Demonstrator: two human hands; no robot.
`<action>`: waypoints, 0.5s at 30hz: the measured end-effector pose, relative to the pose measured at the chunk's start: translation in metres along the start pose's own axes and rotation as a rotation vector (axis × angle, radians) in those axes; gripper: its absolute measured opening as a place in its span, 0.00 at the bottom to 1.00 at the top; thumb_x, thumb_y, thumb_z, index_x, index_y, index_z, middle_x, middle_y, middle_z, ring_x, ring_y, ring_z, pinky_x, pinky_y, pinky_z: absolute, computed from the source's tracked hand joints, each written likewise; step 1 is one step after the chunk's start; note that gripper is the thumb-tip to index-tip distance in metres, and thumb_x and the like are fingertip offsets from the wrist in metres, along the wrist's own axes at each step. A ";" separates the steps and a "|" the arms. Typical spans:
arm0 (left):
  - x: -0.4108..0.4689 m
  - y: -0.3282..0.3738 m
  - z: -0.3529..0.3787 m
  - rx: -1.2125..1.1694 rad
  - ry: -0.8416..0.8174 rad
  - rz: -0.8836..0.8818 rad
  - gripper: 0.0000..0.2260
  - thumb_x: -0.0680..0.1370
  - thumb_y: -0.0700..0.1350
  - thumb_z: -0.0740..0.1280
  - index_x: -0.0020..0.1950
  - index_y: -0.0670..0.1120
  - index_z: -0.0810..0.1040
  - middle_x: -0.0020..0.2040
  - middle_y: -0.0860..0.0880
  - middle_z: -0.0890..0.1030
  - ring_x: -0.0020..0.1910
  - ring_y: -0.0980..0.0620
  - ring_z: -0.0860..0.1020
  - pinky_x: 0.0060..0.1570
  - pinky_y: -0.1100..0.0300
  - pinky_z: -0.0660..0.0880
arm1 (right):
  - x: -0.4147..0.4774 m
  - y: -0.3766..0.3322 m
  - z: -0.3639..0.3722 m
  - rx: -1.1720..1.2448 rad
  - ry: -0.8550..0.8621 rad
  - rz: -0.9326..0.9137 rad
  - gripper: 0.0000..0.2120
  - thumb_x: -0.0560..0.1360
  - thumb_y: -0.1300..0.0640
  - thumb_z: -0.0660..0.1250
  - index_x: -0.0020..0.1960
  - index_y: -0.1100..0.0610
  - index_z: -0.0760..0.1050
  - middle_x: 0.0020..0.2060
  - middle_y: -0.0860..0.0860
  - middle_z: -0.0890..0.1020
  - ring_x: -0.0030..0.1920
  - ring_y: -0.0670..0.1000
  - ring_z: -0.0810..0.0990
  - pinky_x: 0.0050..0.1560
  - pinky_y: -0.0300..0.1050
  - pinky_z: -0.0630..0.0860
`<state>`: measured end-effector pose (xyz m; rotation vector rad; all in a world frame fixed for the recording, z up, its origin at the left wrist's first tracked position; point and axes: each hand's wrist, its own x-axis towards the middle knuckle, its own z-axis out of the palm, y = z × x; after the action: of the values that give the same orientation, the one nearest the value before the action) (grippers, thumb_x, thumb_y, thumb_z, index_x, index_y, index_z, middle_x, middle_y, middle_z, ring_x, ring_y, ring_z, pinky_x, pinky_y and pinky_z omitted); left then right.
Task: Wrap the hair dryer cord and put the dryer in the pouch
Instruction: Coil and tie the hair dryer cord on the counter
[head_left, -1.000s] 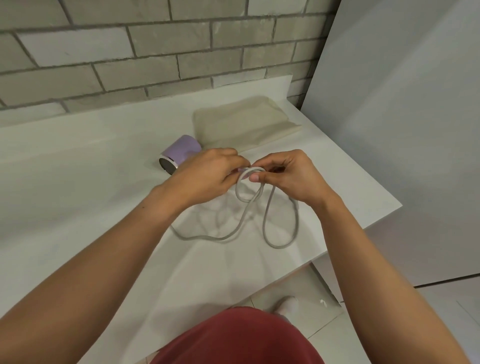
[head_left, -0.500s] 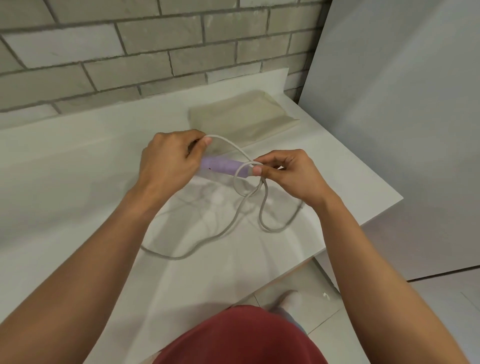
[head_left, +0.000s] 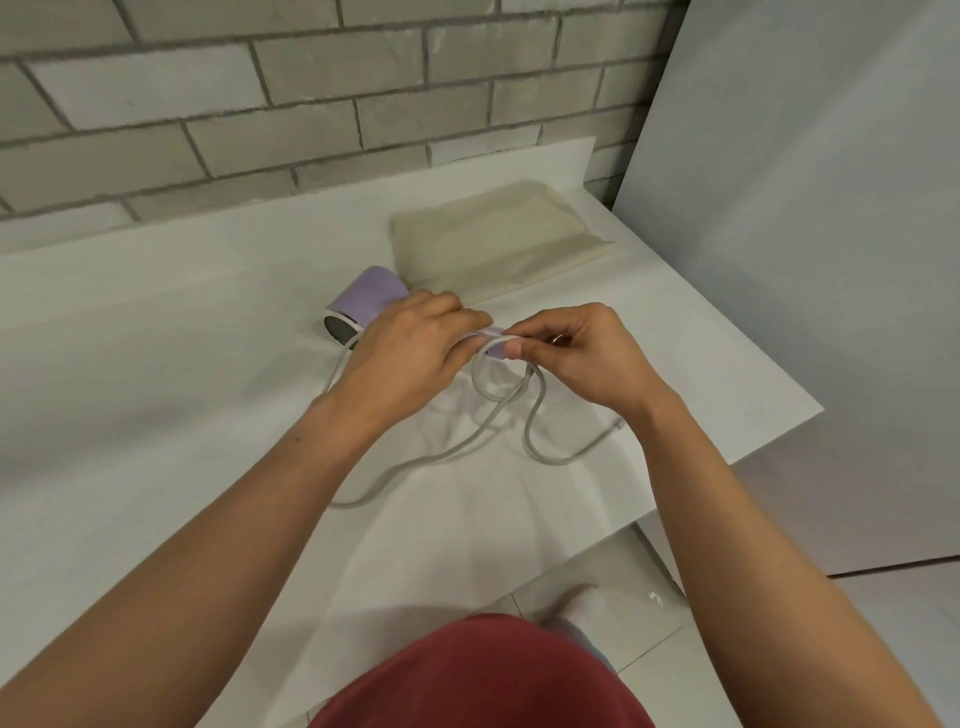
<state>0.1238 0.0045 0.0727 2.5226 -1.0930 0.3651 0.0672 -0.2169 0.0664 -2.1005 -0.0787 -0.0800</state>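
A lilac hair dryer (head_left: 366, 300) lies on the white counter (head_left: 156, 364), its barrel pointing left and its handle running right under my hands. My left hand (head_left: 405, 358) covers the handle and holds the grey cord (head_left: 530, 441) against it. My right hand (head_left: 582, 358) pinches the cord at the handle's end, where a loop hangs down. The remaining cord trails in curves over the counter toward me. A beige fabric pouch (head_left: 493, 234) lies flat behind the dryer, touching nothing I hold.
A grey brick wall (head_left: 311, 93) backs the counter. A pale panel (head_left: 805, 208) stands at the right. The counter's right corner (head_left: 815, 410) ends over a tiled floor (head_left: 649, 649). My red clothing (head_left: 478, 675) shows at the bottom.
My left hand, which had lifted cord up and away to the left, has come back down onto the handle beside my right hand. The loose cord on the counter has shortened.
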 end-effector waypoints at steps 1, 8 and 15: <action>0.002 0.000 -0.001 0.007 0.012 0.012 0.16 0.83 0.54 0.61 0.62 0.49 0.83 0.47 0.48 0.83 0.46 0.42 0.81 0.46 0.45 0.78 | -0.001 0.000 0.000 0.009 0.002 -0.004 0.05 0.77 0.50 0.77 0.51 0.46 0.88 0.46 0.43 0.89 0.49 0.52 0.86 0.58 0.59 0.80; 0.008 0.003 -0.010 0.048 0.164 -0.022 0.11 0.84 0.51 0.63 0.54 0.50 0.85 0.42 0.49 0.83 0.42 0.42 0.80 0.47 0.46 0.77 | -0.001 -0.002 -0.002 0.115 0.114 -0.004 0.06 0.77 0.54 0.77 0.53 0.52 0.88 0.46 0.45 0.89 0.50 0.49 0.87 0.59 0.53 0.81; 0.006 0.009 -0.013 0.005 0.247 -0.082 0.09 0.83 0.48 0.64 0.52 0.48 0.84 0.43 0.50 0.85 0.41 0.43 0.79 0.43 0.51 0.75 | 0.002 -0.005 0.000 0.090 0.151 -0.046 0.05 0.75 0.55 0.79 0.51 0.51 0.88 0.44 0.43 0.85 0.44 0.51 0.83 0.48 0.39 0.78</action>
<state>0.1200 0.0009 0.0888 2.4371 -0.8926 0.6367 0.0685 -0.2144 0.0708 -1.9965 -0.0385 -0.2581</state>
